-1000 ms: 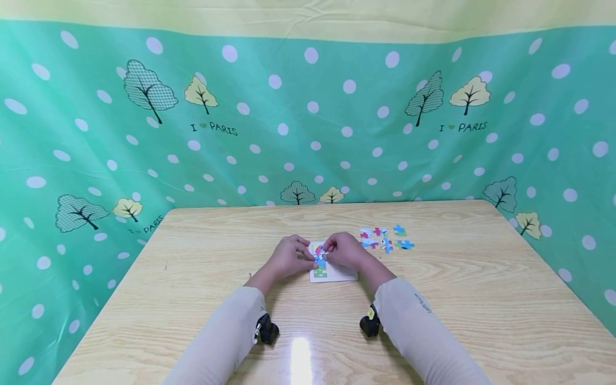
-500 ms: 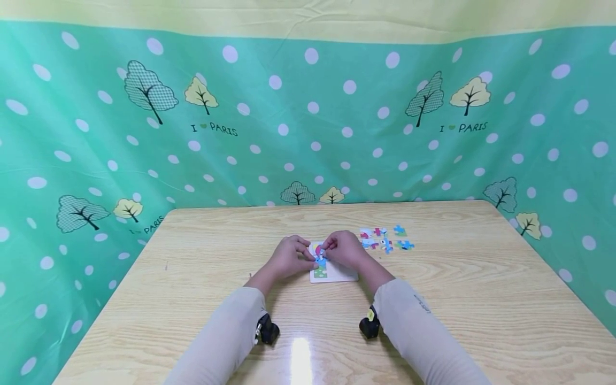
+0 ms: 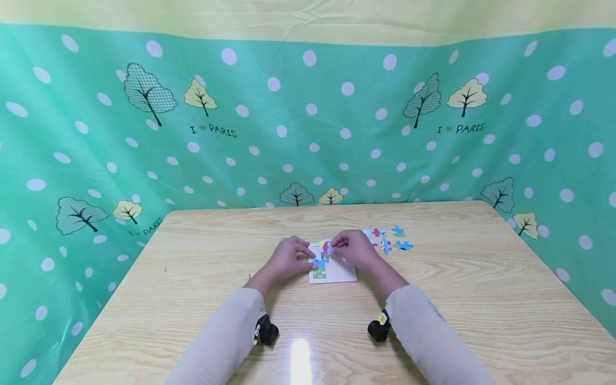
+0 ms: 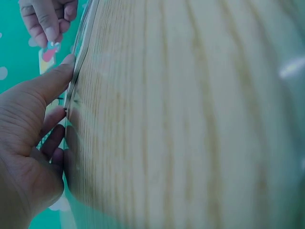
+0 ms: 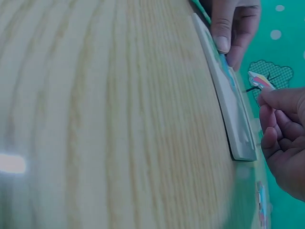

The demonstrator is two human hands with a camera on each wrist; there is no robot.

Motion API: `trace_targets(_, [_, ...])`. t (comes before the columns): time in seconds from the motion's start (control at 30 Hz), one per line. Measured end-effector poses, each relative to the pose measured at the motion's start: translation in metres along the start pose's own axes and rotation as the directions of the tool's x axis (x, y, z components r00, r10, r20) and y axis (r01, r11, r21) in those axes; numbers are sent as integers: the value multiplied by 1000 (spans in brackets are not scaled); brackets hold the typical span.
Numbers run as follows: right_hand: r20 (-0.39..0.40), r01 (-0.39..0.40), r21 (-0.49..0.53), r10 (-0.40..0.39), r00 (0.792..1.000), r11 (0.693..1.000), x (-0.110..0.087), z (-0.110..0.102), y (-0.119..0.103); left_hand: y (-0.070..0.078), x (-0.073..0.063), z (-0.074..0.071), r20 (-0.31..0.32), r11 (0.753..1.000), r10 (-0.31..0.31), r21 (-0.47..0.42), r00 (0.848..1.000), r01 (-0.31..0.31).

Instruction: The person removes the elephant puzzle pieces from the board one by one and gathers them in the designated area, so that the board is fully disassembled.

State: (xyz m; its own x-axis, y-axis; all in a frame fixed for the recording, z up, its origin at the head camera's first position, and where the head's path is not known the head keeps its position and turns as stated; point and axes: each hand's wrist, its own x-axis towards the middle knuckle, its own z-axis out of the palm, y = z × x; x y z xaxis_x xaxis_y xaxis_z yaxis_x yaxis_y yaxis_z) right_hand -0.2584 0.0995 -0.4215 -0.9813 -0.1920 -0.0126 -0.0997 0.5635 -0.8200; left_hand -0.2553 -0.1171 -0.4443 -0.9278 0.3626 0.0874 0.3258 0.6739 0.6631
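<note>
A white puzzle tray (image 3: 343, 275) lies flat on the table, with blue and green jigsaw pieces (image 3: 319, 272) set along its left side. My left hand (image 3: 287, 259) rests at the tray's left edge, its thumb against the blue part and its other fingers loosely bent. My right hand (image 3: 356, 250) pinches a jigsaw piece (image 5: 260, 80) with red, yellow and white on it between thumb and forefinger. In the right wrist view that piece is tilted and raised above the tray. The left wrist view shows the piece (image 4: 49, 52) beyond the left thumb.
Several loose jigsaw pieces (image 3: 386, 245) lie to the right of the tray, some partly hidden behind my right hand. The wooden table (image 3: 202, 256) reaches back to a green dotted curtain (image 3: 250, 123). Black wrist cameras (image 3: 267, 331) sit under both sleeves.
My right hand has lifted and drawn slightly right and back from the tray's upper left, taking the red and yellow piece with it. The left hand has stayed in place.
</note>
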Motion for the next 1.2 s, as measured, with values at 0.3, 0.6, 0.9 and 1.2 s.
trace_targets(0.3, [-25, -27, 89, 30, 999, 996, -6, -12, 3, 1, 0, 0, 8, 1000, -22, 9, 1000, 22])
trace_targets(0.6, [-40, -43, 140, 49, 998, 989, -12, -24, 10, 2, 0, -1, 27, 999, -37, 4, 999, 37])
trace_targets(0.9, [-53, -36, 168, 45, 998, 985, -16, -36, 22, 0, 1, 0, 27, 999, -37, 7, 999, 37])
trace_targets(1.2, [-66, -24, 176, 37, 997, 984, -24, -44, 31, 1, -1, 0, 21, 999, -42, -17, 999, 42])
